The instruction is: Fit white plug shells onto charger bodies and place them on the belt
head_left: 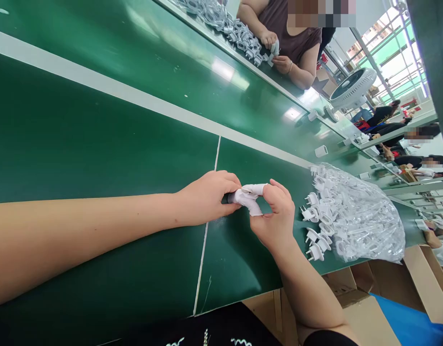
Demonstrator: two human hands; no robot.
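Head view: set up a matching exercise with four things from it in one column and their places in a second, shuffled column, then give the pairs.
Things:
1. white plastic part
2. pile of white plug parts
3. white fan
4. cardboard box

Places:
A. below the near edge of the green table
B. pinched between the left hand and right hand
C. past the far end of the table, by the windows
D. lying on the table, right of the hands

Pairs: 1-B, 2-D, 3-C, 4-A
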